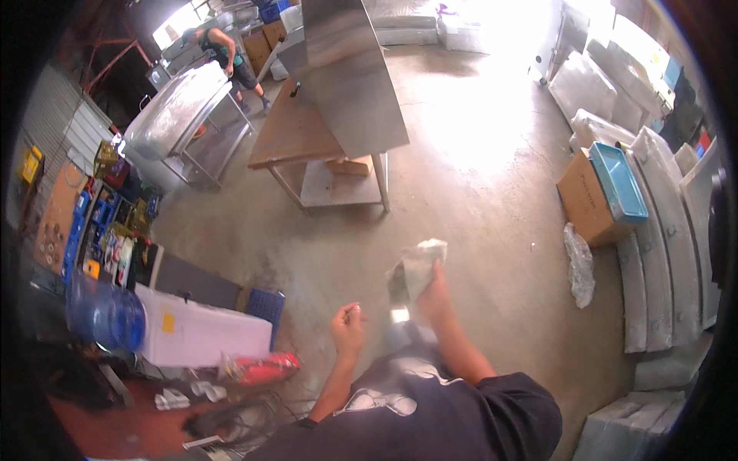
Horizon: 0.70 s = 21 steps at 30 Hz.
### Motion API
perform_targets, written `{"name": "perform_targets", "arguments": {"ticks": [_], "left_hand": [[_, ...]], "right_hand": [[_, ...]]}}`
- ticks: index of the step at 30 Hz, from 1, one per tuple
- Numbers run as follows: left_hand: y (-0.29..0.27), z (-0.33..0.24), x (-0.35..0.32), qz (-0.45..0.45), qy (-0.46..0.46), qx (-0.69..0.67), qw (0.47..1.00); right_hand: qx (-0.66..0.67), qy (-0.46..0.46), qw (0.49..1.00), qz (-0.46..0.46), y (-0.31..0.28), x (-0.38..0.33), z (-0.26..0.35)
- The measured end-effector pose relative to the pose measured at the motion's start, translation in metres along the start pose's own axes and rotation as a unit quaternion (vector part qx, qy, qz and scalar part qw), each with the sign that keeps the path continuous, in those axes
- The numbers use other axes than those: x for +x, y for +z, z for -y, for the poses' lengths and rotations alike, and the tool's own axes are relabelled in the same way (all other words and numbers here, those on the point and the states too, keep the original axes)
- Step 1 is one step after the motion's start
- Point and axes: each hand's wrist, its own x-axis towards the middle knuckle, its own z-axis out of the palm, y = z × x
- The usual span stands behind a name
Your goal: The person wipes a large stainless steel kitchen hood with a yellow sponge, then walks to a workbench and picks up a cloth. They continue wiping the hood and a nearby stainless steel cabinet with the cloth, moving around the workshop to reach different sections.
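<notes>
My right hand (435, 298) is closed on a crumpled pale grey cloth (418, 269), held out in front of my body above the floor. Motion blurs the cloth, and it could be rag or thin wrapping. Lower and to the left, my left hand (349, 329) is raised with its fingers curled in. A pale fleck shows at its fingertips, too small to name. The two hands are apart. Ahead stands a wooden-topped work table (292, 138) with a large sheet of metal (350, 77) lying across it and hanging over its near edge.
A water cooler (207, 326) with a blue bottle (104, 313) lies to the left, near tool bins (96, 211). At the right are a cardboard box (588, 196) with a teal lid (619, 180) and wrapped panels (653, 261). Another person (223, 58) bends by a wrapped table (181, 107).
</notes>
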Motion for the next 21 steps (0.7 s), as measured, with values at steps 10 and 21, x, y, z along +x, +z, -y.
{"name": "perform_targets", "arguments": {"ticks": [10,21], "left_hand": [[-0.045,-0.239,0.309,-0.039,0.353,-0.082,0.931],[-0.027,-0.559,0.562,0.103,0.623,-0.106,0.768]], "right_hand": [[-0.196,-0.464,0.86,-0.088,0.257,0.309,0.114],[-0.371,-0.821,0.431,-0.052,0.523,0.485,0.156]]}}
